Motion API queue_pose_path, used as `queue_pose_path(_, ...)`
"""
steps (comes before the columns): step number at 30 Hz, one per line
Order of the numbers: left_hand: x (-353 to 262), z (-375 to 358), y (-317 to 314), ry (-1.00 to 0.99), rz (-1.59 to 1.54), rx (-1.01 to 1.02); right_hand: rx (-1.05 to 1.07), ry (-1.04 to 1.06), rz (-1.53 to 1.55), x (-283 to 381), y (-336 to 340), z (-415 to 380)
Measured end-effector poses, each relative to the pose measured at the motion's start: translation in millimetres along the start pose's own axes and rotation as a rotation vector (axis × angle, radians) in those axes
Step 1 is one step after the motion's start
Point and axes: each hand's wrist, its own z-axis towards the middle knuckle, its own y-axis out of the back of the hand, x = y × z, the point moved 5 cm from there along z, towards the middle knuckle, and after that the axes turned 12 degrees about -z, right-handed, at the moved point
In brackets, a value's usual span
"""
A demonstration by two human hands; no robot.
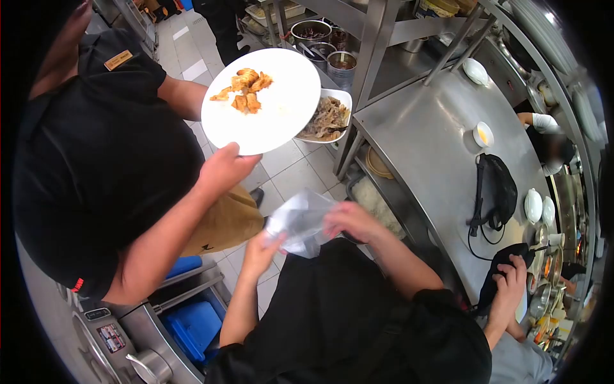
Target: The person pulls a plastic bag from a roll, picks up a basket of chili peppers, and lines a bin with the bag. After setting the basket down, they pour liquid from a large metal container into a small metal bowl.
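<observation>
A clear plastic bag (299,221) hangs between my two hands, in front of my black apron. My left hand (261,251) pinches its left side. My right hand (348,221) grips the right edge, slightly blurred. Just beyond the bag, a co-worker's hand (229,168) supports a large white plate (281,128) bearing several orange-brown pieces of food (246,96). The co-worker's other arm reaches behind the plate, its hand hidden.
A square dish of shredded food (329,118) and metal pots (311,32) stand beyond the plate. Right, a steel table (416,141) holds a black bag (497,189) and bowls; another person's hand (510,285) rests on a dark item. Bottom left is a blue container (192,326).
</observation>
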Motion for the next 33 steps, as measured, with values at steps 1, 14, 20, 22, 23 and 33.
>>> queue_pose_path(1, 1, 4, 8, -0.001, -0.003, 0.000, -0.131, -0.008, 0.127, -4, 15, -3)
queue_pose_path(14, 41, 19, 27, 0.053, -0.069, -0.186, -0.358, 0.057, 0.424, -29, 31, -5)
queue_pose_path(20, 47, -30, 7, 0.036, -0.346, -0.090, -0.045, 0.264, -0.667, -54, -88, 28)
queue_pose_path(22, 36, -57, 8, -0.092, -0.290, -0.055, -0.065, 0.252, -0.732, -59, -106, 42)
queue_pose_path(23, 31, -69, 13, -0.205, -0.232, -0.003, -0.023, 0.153, -0.763, -63, -115, 51)
queue_pose_path(33, 112, -215, 276, -0.135, -0.052, -0.682, 0.168, 0.066, -0.377, -82, -228, 90)
